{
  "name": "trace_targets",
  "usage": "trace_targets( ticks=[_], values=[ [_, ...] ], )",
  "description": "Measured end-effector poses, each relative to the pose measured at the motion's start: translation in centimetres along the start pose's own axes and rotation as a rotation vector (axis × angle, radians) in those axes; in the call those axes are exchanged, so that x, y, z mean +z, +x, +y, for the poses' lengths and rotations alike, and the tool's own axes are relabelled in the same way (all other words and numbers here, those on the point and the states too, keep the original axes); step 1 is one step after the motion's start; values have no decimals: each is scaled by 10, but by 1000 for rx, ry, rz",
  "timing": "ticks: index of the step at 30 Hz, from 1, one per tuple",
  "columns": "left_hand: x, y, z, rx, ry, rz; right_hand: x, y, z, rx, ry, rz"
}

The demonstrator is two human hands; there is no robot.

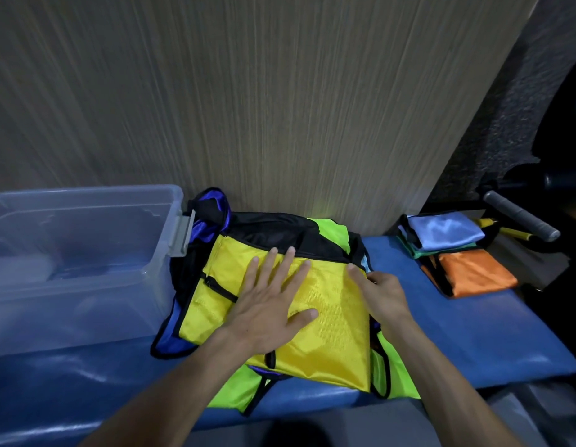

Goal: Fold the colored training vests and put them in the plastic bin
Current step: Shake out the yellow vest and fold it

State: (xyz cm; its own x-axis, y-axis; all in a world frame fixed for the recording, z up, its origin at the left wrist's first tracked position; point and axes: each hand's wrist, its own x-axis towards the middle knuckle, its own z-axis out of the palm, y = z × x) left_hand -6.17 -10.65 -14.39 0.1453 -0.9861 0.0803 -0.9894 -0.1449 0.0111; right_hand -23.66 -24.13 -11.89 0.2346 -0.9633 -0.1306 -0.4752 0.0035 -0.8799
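Note:
A yellow vest (328,333) with black trim lies partly folded on top of a pile in the middle of the blue bench. My left hand (270,304) presses flat on it, fingers spread. My right hand (380,291) pinches the vest's upper right corner. Under it lie a lime-green vest (399,379) and a blue vest (209,221). The clear plastic bin (74,259) stands at the left, touching the pile. Folded vests sit at the right: a light blue one (444,230) on a green one, and an orange one (473,272).
The blue padded bench (473,333) runs across the view, with a wood-grain wall (248,108) right behind it. A grey padded bar (519,214) and dark equipment stand at the far right. The bench's front edge is close to me.

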Motion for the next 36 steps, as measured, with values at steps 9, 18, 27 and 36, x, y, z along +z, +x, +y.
trace_targets(
  ticks=[9, 18, 27, 36],
  values=[
    [-5, 4, 2, 18, 62, 83, -7, -16, 0, 71, 5, -156],
    [-1, 9, 27, 17, -1, 2, -25, -35, 7, 72, 412, -342],
    [10, 27, 89, 72, -51, -36, -94, -24, 18, 132, 450, -420],
    [-11, 11, 35, 194, -206, 273, -78, -36, -2, 80, 443, -405]
  ],
)
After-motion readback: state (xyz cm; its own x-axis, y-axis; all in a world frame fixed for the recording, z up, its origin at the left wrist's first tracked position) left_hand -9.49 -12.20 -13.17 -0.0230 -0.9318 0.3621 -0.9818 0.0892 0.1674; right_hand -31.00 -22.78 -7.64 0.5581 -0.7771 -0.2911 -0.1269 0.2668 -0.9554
